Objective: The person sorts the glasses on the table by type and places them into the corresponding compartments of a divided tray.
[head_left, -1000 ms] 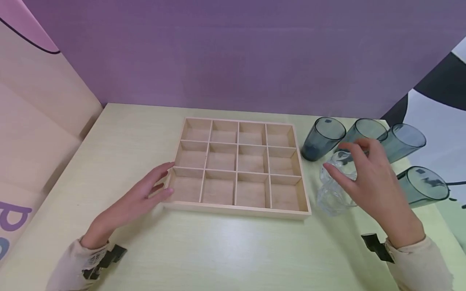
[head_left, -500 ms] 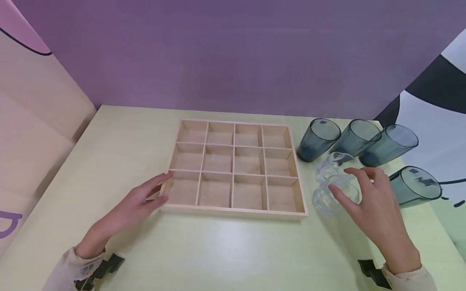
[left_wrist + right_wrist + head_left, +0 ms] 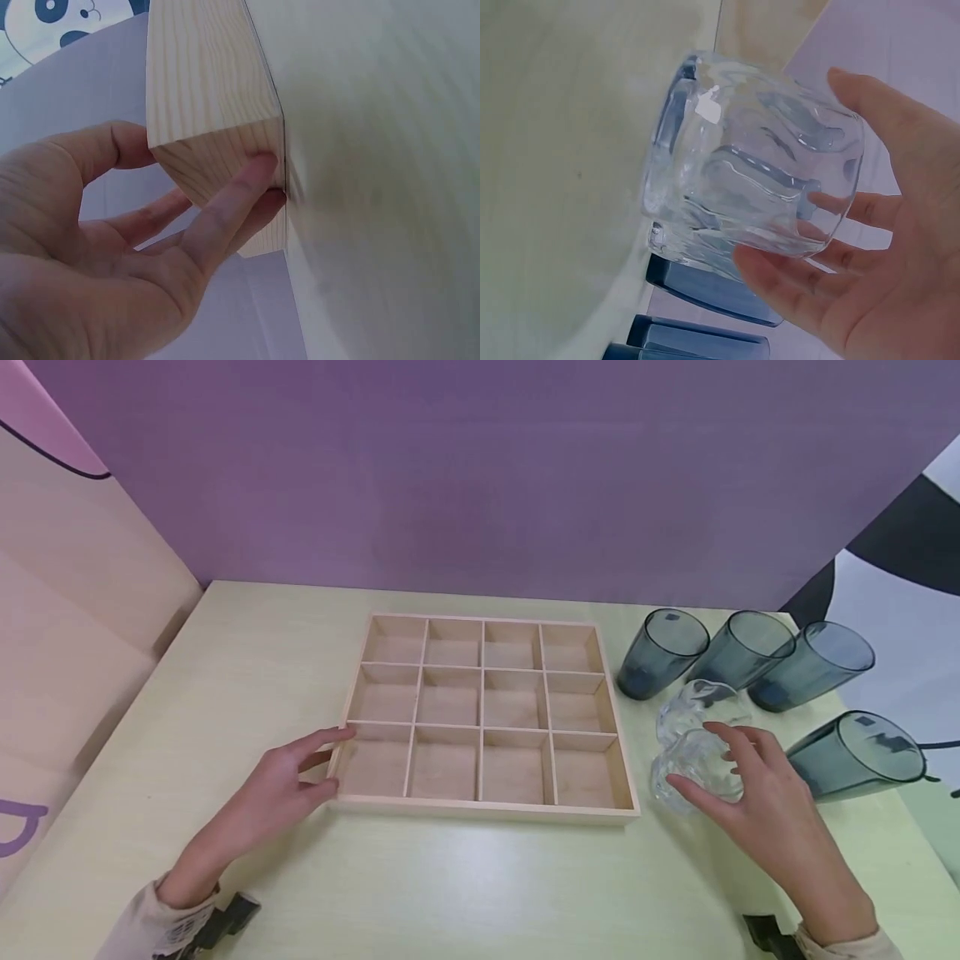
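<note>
A wooden tray [image 3: 483, 811] divided into several square compartments lies mid-table. My left hand [image 3: 281, 785] touches its near left corner; in the left wrist view, lightly bent fingers [image 3: 217, 217] rest against the tray's wooden end [image 3: 217, 150]. To the right, two clear wavy glass cups stand upright. My right hand [image 3: 772, 802] spreads around the nearer clear cup [image 3: 693, 768]. In the right wrist view, fingers show behind and below this cup [image 3: 742, 157], while the thumb [image 3: 855, 86] appears apart from its rim; contact is hard to tell. The farther clear cup [image 3: 693, 706] stands just behind.
Several tall blue-grey glasses stand at the right: one glass [image 3: 660, 656] beside the tray, others behind the cups, and another glass [image 3: 847, 760] beyond my right hand. A purple wall [image 3: 480, 485] rises behind the pale table [image 3: 450, 893].
My right hand has come down from above the farther clear cup, toward me, to around the nearer one. The left hand stays at the tray's corner. The view has shifted slightly.
</note>
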`<state>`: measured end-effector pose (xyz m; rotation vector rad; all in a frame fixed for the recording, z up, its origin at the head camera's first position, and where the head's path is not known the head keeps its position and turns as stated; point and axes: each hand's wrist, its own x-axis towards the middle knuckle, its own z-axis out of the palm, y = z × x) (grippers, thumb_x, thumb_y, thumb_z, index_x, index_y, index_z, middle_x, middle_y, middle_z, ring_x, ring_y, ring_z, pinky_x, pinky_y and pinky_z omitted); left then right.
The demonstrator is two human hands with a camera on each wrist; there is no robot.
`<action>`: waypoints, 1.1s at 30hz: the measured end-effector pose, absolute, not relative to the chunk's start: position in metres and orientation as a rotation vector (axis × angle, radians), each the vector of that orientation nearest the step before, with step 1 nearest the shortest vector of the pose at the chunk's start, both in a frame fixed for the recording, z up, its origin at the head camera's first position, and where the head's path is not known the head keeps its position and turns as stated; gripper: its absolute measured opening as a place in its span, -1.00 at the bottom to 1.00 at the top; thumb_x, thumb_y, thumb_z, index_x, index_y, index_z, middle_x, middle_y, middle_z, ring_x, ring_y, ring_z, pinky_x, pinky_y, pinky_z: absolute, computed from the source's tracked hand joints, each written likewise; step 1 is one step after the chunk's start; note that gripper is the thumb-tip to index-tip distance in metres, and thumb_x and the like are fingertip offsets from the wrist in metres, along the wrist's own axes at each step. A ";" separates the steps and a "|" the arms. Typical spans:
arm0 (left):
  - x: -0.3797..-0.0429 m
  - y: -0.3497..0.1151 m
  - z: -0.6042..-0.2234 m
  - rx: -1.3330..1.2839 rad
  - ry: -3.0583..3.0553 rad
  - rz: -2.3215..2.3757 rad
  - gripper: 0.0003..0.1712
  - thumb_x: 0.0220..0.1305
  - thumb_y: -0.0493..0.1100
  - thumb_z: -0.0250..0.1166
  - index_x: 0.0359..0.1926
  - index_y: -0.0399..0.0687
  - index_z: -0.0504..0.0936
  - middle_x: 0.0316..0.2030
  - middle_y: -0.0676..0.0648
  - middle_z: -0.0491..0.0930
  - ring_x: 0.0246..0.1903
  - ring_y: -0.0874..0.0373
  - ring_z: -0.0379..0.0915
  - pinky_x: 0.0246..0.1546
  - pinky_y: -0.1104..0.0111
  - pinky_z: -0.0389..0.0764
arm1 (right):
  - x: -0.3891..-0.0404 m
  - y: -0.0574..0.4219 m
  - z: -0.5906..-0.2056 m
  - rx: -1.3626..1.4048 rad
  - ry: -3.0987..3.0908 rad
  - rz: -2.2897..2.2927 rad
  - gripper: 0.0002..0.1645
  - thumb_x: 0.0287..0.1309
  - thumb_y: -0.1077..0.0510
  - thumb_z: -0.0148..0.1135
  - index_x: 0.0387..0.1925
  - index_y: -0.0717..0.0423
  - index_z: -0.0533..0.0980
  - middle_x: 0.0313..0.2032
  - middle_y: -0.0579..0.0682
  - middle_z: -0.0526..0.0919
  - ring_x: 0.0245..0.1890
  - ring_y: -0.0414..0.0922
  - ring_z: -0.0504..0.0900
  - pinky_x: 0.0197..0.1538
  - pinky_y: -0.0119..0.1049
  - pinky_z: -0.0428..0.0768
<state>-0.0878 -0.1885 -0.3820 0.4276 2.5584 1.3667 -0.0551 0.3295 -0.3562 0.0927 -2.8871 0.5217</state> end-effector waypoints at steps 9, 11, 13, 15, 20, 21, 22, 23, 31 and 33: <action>-0.088 -0.191 -0.378 0.432 2.562 1.355 -0.32 0.24 -0.38 0.25 0.40 -0.09 0.39 0.38 -0.16 0.36 0.27 -0.26 0.37 -0.33 0.40 0.65 | -0.056 0.327 -0.360 0.133 -2.902 0.506 -0.03 0.01 -0.18 0.50 0.34 0.16 0.31 0.02 0.36 0.50 -0.15 0.28 0.55 -0.21 0.31 0.50; -0.088 -0.191 -0.378 0.429 2.562 1.352 -0.32 0.24 -0.39 0.24 0.40 -0.10 0.40 0.38 -0.16 0.36 0.26 -0.28 0.38 -0.40 0.40 0.64 | -0.057 0.327 -0.362 0.150 -2.907 0.499 -0.04 0.01 -0.15 0.51 0.34 0.16 0.32 0.03 0.37 0.51 -0.13 0.29 0.56 -0.20 0.32 0.50; -0.088 -0.191 -0.378 0.428 2.559 1.350 -0.32 0.24 -0.39 0.24 0.40 -0.11 0.39 0.38 -0.17 0.36 0.26 -0.29 0.37 -0.44 0.40 0.62 | -0.057 0.327 -0.363 0.178 -2.900 0.480 -0.06 0.00 -0.11 0.52 0.34 0.15 0.33 0.05 0.40 0.50 -0.11 0.32 0.57 -0.19 0.35 0.50; -0.089 -0.190 -0.378 0.426 2.560 1.349 -0.33 0.24 -0.39 0.24 0.39 -0.12 0.40 0.38 -0.17 0.37 0.25 -0.31 0.38 -0.49 0.40 0.61 | -0.058 0.326 -0.363 0.213 -2.879 0.455 -0.08 -0.02 -0.06 0.53 0.33 0.14 0.35 0.05 0.42 0.50 -0.09 0.35 0.56 -0.19 0.38 0.50; -0.090 -0.189 -0.378 0.431 2.562 1.355 -0.32 0.23 -0.41 0.25 0.40 -0.14 0.40 0.37 -0.18 0.38 0.25 -0.30 0.38 -0.48 0.38 0.62 | -0.061 0.326 -0.356 0.281 -2.909 0.381 -0.11 -0.01 -0.05 0.52 0.34 0.09 0.38 0.03 0.46 0.48 -0.21 0.36 0.59 -0.28 0.38 0.51; -0.090 -0.189 -0.378 0.434 2.564 1.355 -0.31 0.23 -0.42 0.25 0.39 -0.15 0.40 0.37 -0.18 0.38 0.25 -0.30 0.38 -0.45 0.38 0.63 | -0.061 0.325 -0.355 0.288 -2.934 0.374 -0.12 0.02 -0.07 0.50 0.34 0.09 0.38 0.03 0.45 0.47 -0.25 0.34 0.60 -0.30 0.36 0.52; -0.090 -0.189 -0.378 0.437 2.563 1.355 -0.31 0.22 -0.42 0.25 0.39 -0.16 0.39 0.37 -0.19 0.38 0.25 -0.30 0.38 -0.41 0.39 0.64 | -0.061 0.325 -0.353 0.295 -2.960 0.371 -0.13 0.04 -0.09 0.49 0.34 0.08 0.38 0.04 0.45 0.46 -0.27 0.31 0.61 -0.32 0.34 0.53; -0.090 -0.189 -0.378 0.440 2.566 1.351 -0.31 0.22 -0.43 0.25 0.39 -0.17 0.39 0.37 -0.20 0.37 0.25 -0.29 0.38 -0.37 0.39 0.65 | -0.061 0.325 -0.351 0.301 -2.984 0.376 -0.14 0.06 -0.11 0.47 0.34 0.09 0.38 0.05 0.44 0.45 -0.29 0.29 0.61 -0.33 0.32 0.54; -0.091 -0.188 -0.377 0.447 2.566 1.333 -0.33 0.24 -0.41 0.24 0.40 -0.18 0.39 0.37 -0.20 0.37 0.25 -0.27 0.37 -0.31 0.39 0.65 | -0.064 0.327 -0.346 0.412 -2.969 0.411 -0.17 -0.02 -0.01 0.54 0.27 0.10 0.41 0.05 0.38 0.49 -0.22 0.25 0.65 -0.33 0.23 0.61; -0.092 -0.188 -0.378 0.446 2.562 1.336 -0.32 0.24 -0.41 0.24 0.40 -0.17 0.38 0.37 -0.20 0.36 0.26 -0.28 0.37 -0.37 0.39 0.64 | -0.063 0.327 -0.346 0.424 -2.969 0.416 -0.16 -0.03 -0.02 0.54 0.28 0.09 0.42 0.05 0.36 0.50 -0.20 0.23 0.67 -0.34 0.19 0.63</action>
